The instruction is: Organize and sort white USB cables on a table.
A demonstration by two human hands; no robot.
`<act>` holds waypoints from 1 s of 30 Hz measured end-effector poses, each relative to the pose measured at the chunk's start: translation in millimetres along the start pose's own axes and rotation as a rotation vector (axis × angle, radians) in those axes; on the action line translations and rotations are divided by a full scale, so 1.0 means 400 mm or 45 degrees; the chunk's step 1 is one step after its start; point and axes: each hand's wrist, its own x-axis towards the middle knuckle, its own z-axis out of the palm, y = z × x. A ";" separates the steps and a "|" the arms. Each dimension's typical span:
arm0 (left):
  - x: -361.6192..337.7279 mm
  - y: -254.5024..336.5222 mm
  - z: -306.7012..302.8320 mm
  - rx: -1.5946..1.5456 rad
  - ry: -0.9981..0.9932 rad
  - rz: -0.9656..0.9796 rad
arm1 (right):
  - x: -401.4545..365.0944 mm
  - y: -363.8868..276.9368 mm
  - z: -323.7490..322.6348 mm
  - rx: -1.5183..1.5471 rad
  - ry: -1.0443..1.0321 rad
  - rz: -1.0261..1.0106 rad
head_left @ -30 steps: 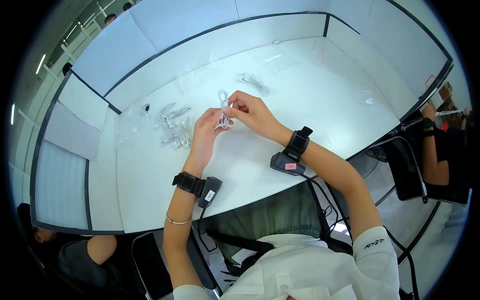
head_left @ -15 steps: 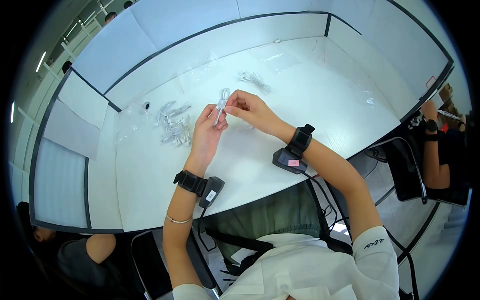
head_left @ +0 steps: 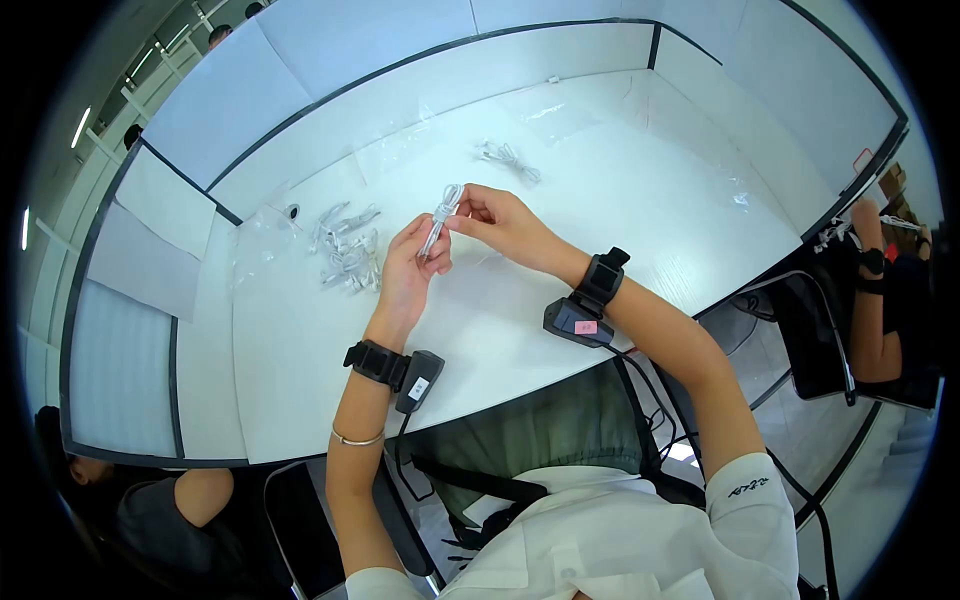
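Observation:
A white cable [head_left: 446, 206], coiled into a narrow bundle with a wrap around its middle, is held up above the table. My left hand [head_left: 408, 268] grips its lower end between the thumb and fingers. From the other side my right hand [head_left: 508, 228] pinches at the middle of the bundle, thumb and forefinger together. Exactly what those right fingertips hold is partly hidden. To the left of my hands lies a pile of similar white cables [head_left: 350, 262]. Farther back, another bundled white cable [head_left: 510, 160] rests on the table.
Low white partitions [head_left: 540, 52] enclose the white table [head_left: 600, 300]. Clear plastic film [head_left: 405, 152] lies toward the back, and a cable hole [head_left: 293, 211] is at the left. Wired black devices [head_left: 575, 322] are strapped to both wrists. Another person's arm [head_left: 868, 300] shows at the right.
The cable bundle has tilted to the right, and my left hand has shifted slightly down and left. My right hand stays nearly in place at the bundle.

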 end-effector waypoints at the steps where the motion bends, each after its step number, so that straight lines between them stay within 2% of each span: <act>1: -0.002 0.001 0.005 0.024 0.050 -0.036 | -0.001 -0.003 0.001 -0.060 -0.011 -0.003; 2: -0.001 -0.003 0.007 0.016 0.042 -0.063 | -0.002 -0.001 0.007 0.058 -0.032 -0.006; 7: -0.011 0.017 0.028 0.052 0.084 -0.204 | -0.003 -0.001 0.011 0.019 -0.057 -0.033; 10: -0.001 0.005 0.015 0.192 0.014 -0.130 | -0.002 0.003 0.008 -0.018 0.008 -0.019; 13: -0.004 0.007 0.053 0.291 0.192 0.041 | -0.003 0.013 0.002 -0.023 0.084 -0.049; 16: 0.003 -0.001 0.024 0.555 0.112 0.210 | -0.003 0.007 0.009 0.096 0.173 -0.072; 24: 0.008 -0.008 0.009 0.566 0.059 0.301 | -0.004 -0.001 0.002 0.150 0.116 0.014; 27: 0.011 -0.014 0.008 0.441 0.143 0.294 | -0.002 0.000 0.004 0.237 0.076 0.011; 30: 0.010 -0.016 0.002 0.295 0.099 0.241 | -0.001 0.006 0.002 0.292 0.045 0.039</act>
